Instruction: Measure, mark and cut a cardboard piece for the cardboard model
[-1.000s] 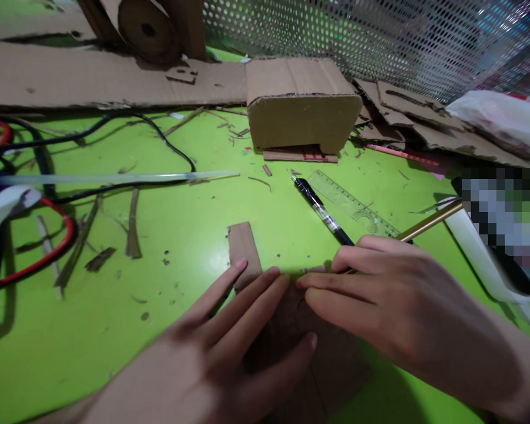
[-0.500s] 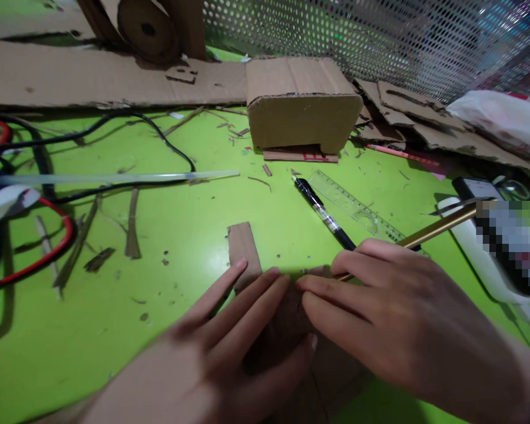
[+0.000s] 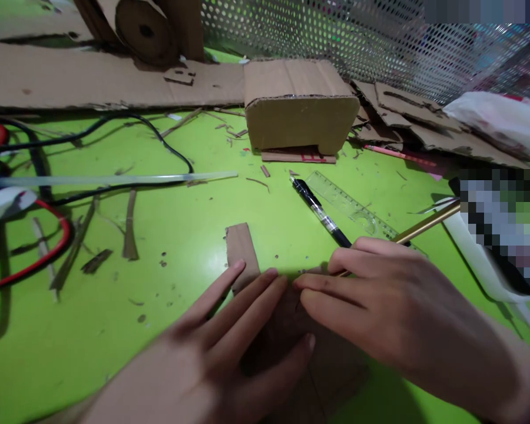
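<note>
My left hand lies with its fingers spread, pressing on a cardboard piece near the front edge of view. A fingertip touches a small cardboard strip that sticks out beyond the hand. My right hand is closed around a thin gold-coloured rod, which slants up to the right. Its fingertips rest at the far edge of the cardboard, close to my left fingertips. The rod's lower tip is hidden by the fingers.
A cardboard box stands at the back before a perforated metal mesh. A black pen and clear ruler lie beyond my right hand. Cables and scraps are left; a white object is right.
The whole view has shifted very slightly. My hands keep nearly the same places on the cardboard, and the rod's far end shows a little lower.
</note>
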`<move>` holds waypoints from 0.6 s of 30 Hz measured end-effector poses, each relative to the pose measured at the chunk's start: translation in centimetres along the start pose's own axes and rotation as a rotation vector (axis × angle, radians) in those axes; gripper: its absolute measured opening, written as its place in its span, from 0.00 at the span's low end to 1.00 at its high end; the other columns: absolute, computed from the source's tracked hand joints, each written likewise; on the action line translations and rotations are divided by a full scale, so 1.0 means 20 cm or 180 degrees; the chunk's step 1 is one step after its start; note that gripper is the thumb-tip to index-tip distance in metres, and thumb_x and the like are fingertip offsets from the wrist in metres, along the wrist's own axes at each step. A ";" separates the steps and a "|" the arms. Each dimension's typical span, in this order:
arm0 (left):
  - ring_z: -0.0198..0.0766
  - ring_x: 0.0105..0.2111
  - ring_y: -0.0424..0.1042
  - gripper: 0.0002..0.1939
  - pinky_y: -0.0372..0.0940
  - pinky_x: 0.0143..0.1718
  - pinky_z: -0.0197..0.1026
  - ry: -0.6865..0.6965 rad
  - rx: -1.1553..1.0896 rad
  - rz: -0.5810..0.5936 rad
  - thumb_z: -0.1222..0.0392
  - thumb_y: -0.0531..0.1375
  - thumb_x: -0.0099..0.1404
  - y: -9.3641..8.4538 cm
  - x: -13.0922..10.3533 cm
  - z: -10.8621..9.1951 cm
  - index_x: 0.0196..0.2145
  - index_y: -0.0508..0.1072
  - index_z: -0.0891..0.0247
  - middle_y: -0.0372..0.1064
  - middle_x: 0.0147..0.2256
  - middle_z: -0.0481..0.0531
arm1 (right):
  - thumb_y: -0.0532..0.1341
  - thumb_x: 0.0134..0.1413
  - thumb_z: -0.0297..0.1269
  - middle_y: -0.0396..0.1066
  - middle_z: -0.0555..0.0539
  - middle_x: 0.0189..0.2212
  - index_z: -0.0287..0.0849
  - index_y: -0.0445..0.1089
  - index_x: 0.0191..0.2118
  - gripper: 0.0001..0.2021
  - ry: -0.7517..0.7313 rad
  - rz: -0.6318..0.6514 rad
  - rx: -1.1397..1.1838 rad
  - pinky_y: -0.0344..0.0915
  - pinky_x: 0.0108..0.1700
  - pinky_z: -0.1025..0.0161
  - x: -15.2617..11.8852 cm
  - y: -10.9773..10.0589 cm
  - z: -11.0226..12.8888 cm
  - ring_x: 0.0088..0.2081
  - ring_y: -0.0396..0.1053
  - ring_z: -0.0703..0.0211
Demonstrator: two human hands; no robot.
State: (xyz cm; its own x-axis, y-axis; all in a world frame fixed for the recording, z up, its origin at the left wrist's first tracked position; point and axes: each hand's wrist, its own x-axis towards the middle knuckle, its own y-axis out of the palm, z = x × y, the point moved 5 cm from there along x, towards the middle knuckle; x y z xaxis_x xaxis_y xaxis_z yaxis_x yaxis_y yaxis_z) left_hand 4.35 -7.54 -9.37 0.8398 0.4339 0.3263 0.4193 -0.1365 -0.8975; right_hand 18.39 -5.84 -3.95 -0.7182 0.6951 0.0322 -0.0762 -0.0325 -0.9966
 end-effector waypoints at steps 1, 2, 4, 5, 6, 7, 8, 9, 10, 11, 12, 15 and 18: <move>0.48 0.62 0.57 0.19 0.61 0.60 0.53 0.0041 0.0005 -0.0022 0.63 0.51 0.67 0.00 0.00 0.00 0.53 0.71 0.55 0.62 0.55 0.60 | 0.60 0.60 0.25 0.78 0.55 0.29 0.44 0.71 0.34 0.07 0.0017 0.0032 0.0030 0.61 0.33 0.58 0.00 0.00 -0.01 0.29 0.71 0.58; 0.49 0.63 0.56 0.20 0.61 0.60 0.54 0.0083 0.0005 -0.0008 0.64 0.51 0.66 0.00 0.00 0.00 0.53 0.70 0.55 0.61 0.55 0.60 | 0.61 0.59 0.25 0.78 0.56 0.29 0.45 0.71 0.34 0.07 0.0042 0.0061 0.0035 0.62 0.33 0.58 0.00 0.00 -0.02 0.30 0.72 0.57; 0.48 0.64 0.54 0.21 0.60 0.60 0.54 0.0095 0.0022 0.0016 0.64 0.51 0.65 0.01 0.00 0.00 0.54 0.69 0.55 0.60 0.57 0.61 | 0.61 0.59 0.25 0.78 0.56 0.29 0.45 0.71 0.34 0.07 0.0060 0.0075 0.0037 0.63 0.34 0.57 0.00 0.01 -0.02 0.30 0.72 0.57; 0.48 0.64 0.54 0.20 0.59 0.61 0.53 0.0061 0.0023 0.0036 0.63 0.51 0.66 0.01 0.00 0.01 0.54 0.69 0.54 0.59 0.57 0.61 | 0.61 0.60 0.25 0.78 0.56 0.29 0.45 0.71 0.34 0.07 0.0036 0.0057 0.0024 0.63 0.33 0.57 0.00 0.01 -0.02 0.30 0.72 0.56; 0.47 0.63 0.55 0.19 0.59 0.61 0.52 0.0021 0.0025 0.0072 0.62 0.51 0.67 0.01 0.00 0.01 0.54 0.69 0.54 0.60 0.57 0.60 | 0.59 0.60 0.25 0.78 0.55 0.29 0.45 0.72 0.33 0.08 0.0009 0.0023 -0.0024 0.63 0.33 0.57 0.00 0.00 -0.01 0.30 0.72 0.56; 0.46 0.63 0.57 0.18 0.58 0.62 0.50 -0.0032 0.0022 0.0090 0.59 0.51 0.68 0.01 0.01 0.01 0.53 0.70 0.53 0.61 0.56 0.58 | 0.58 0.61 0.25 0.79 0.54 0.30 0.44 0.72 0.33 0.09 -0.0018 -0.0033 -0.0108 0.63 0.33 0.56 0.00 0.00 0.01 0.30 0.72 0.56; 0.45 0.61 0.59 0.17 0.58 0.62 0.49 -0.0076 0.0011 0.0090 0.57 0.50 0.69 0.00 0.01 0.02 0.53 0.70 0.52 0.63 0.56 0.57 | 0.57 0.62 0.26 0.79 0.53 0.31 0.44 0.73 0.34 0.10 -0.0038 -0.0112 -0.0214 0.63 0.33 0.56 0.00 0.00 0.02 0.30 0.72 0.55; 0.43 0.60 0.60 0.17 0.58 0.62 0.47 -0.0100 -0.0004 0.0093 0.55 0.50 0.70 0.00 0.01 0.02 0.53 0.70 0.52 0.64 0.55 0.56 | 0.55 0.62 0.25 0.80 0.51 0.32 0.43 0.74 0.34 0.11 -0.0051 -0.0191 -0.0326 0.63 0.34 0.55 -0.01 0.00 0.04 0.30 0.72 0.55; 0.42 0.59 0.61 0.17 0.58 0.61 0.46 -0.0095 -0.0019 0.0102 0.53 0.49 0.70 -0.01 0.01 0.01 0.53 0.70 0.52 0.64 0.54 0.55 | 0.55 0.61 0.25 0.80 0.50 0.32 0.42 0.74 0.35 0.11 -0.0055 -0.0272 -0.0421 0.64 0.35 0.55 -0.01 0.00 0.05 0.31 0.73 0.54; 0.42 0.59 0.62 0.18 0.58 0.62 0.45 -0.0083 -0.0015 0.0083 0.52 0.49 0.71 -0.01 0.02 0.01 0.54 0.70 0.52 0.65 0.54 0.55 | 0.54 0.60 0.25 0.80 0.48 0.33 0.41 0.75 0.36 0.12 -0.0048 -0.0339 -0.0490 0.64 0.36 0.54 -0.01 0.00 0.07 0.31 0.73 0.53; 0.41 0.59 0.62 0.18 0.57 0.62 0.44 -0.0062 -0.0011 0.0066 0.51 0.50 0.71 -0.01 0.02 0.01 0.55 0.70 0.52 0.65 0.55 0.54 | 0.53 0.60 0.24 0.80 0.48 0.33 0.40 0.75 0.36 0.13 -0.0047 -0.0376 -0.0522 0.64 0.37 0.54 -0.02 0.00 0.08 0.31 0.73 0.53; 0.41 0.57 0.63 0.18 0.58 0.61 0.43 -0.0042 0.0029 0.0040 0.53 0.52 0.69 -0.02 0.03 0.01 0.55 0.70 0.51 0.65 0.54 0.54 | 0.54 0.59 0.24 0.80 0.48 0.32 0.40 0.75 0.36 0.12 -0.0061 -0.0381 -0.0518 0.64 0.39 0.54 -0.01 0.00 0.08 0.31 0.73 0.53; 0.42 0.56 0.63 0.17 0.60 0.59 0.45 -0.0043 0.0071 0.0077 0.60 0.52 0.67 -0.01 0.03 0.02 0.51 0.72 0.51 0.65 0.52 0.54 | 0.56 0.60 0.23 0.79 0.51 0.30 0.43 0.73 0.33 0.11 -0.0017 -0.0227 -0.0260 0.63 0.34 0.57 0.00 0.00 0.04 0.30 0.71 0.56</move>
State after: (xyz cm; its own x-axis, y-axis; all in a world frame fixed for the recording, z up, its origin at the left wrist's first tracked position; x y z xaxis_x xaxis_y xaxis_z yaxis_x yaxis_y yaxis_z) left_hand 4.67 -6.91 -9.09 0.8449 0.4427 0.3004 0.3909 -0.1274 -0.9116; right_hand 17.81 -6.53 -3.95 -0.7167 0.6896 0.1035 -0.0708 0.0756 -0.9946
